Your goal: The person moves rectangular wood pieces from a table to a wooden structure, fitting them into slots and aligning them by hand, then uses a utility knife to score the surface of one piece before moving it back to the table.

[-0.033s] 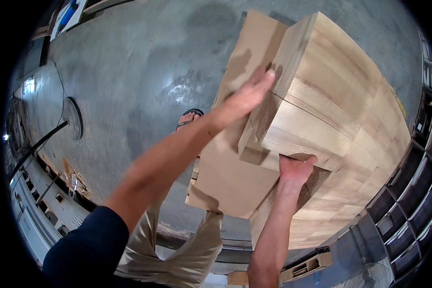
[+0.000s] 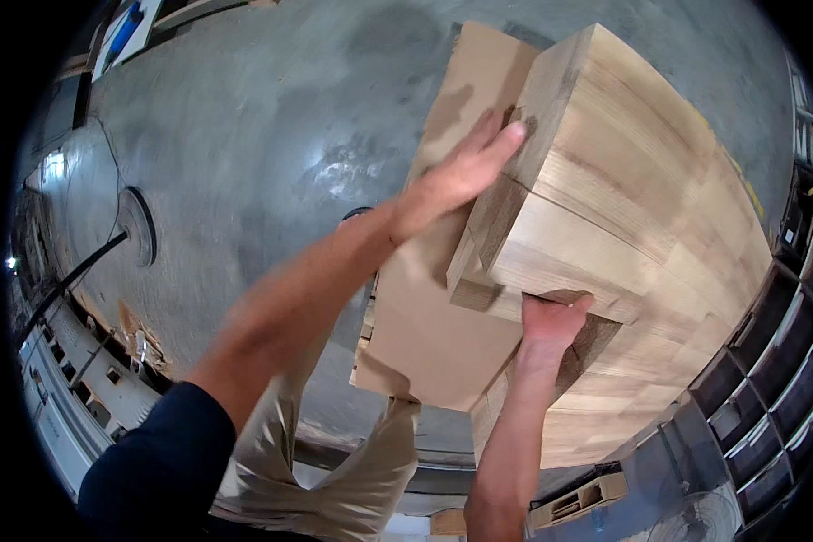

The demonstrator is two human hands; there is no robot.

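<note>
A large pale wooden piece of joined boards (image 2: 632, 172), like a box or cabinet, lies on a brown cardboard sheet (image 2: 443, 348) on the floor. My left hand (image 2: 479, 163) is stretched out, its fingertips against the thick left edge of the upper block. My right hand (image 2: 556, 321) is hooked over the front edge of a board beside a notch, its thumb on top. Its other fingers are hidden in the notch. Below the left hand, a smaller wooden strip (image 2: 472, 291) juts out over the cardboard.
Grey concrete floor (image 2: 262, 181) stretches to the left, with a round-based stand (image 2: 137, 226) on it. Dark shelving with compartments (image 2: 777, 352) runs along the right. A wooden pallet-like piece (image 2: 578, 501) sits near the bottom. A blue tool (image 2: 125, 32) rests at the upper left.
My left hand has shifted slightly along the wooden edge, up and to the right. My forearm now covers most of my foot. The right hand and the wooden piece have barely moved.
</note>
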